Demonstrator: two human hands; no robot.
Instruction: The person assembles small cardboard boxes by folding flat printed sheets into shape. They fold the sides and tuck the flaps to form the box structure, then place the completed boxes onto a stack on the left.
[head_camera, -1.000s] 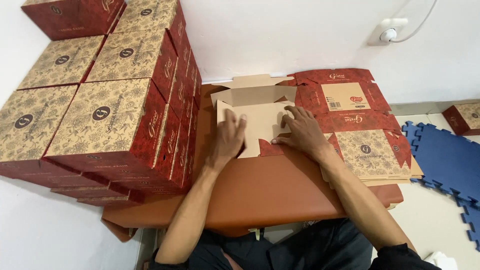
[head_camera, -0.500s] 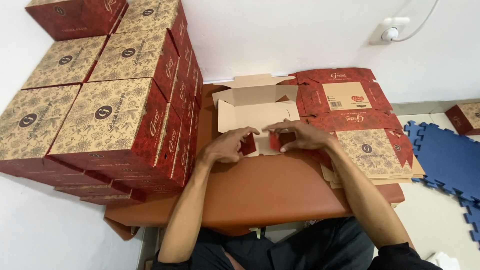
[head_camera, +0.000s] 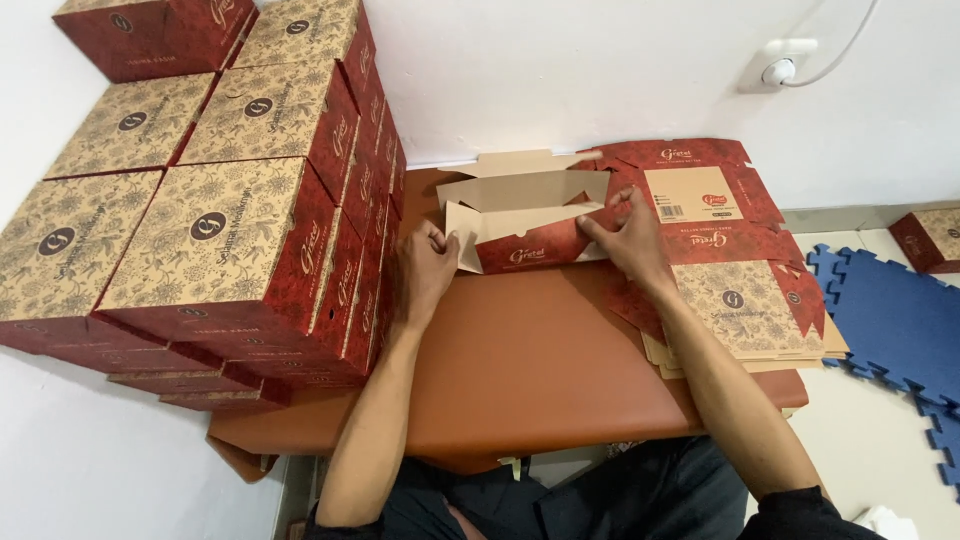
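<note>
**Box blank held at both ends on the worktop**

A half-folded box (head_camera: 528, 225) is gripped at both ends. The left hand (head_camera: 425, 270) is curled around the box's left end, fingers closed on the plain cardboard flap there. The right hand (head_camera: 625, 235) is closed on the right end, thumb laid along the red front panel and fingers behind it. The red panel is raised on edge between the two hands, with the plain brown flaps of the box spread flat just beyond it, towards the wall (head_camera: 600, 70).

The box is carried by a brown worktop (head_camera: 530, 370), bare in front of the hands. Just right of the right hand, a stack of flat blanks (head_camera: 740, 310) is laid, red and tan with a floral print; the right forearm passes over its near corner. Left of the left hand, a tall pile of finished boxes (head_camera: 230, 200) is stacked, almost touching the wrist. Further right, blue floor mats (head_camera: 890, 320) and one more carton (head_camera: 935, 238) are seen on the floor, and a socket (head_camera: 778, 68) is fixed to the wall.
</note>
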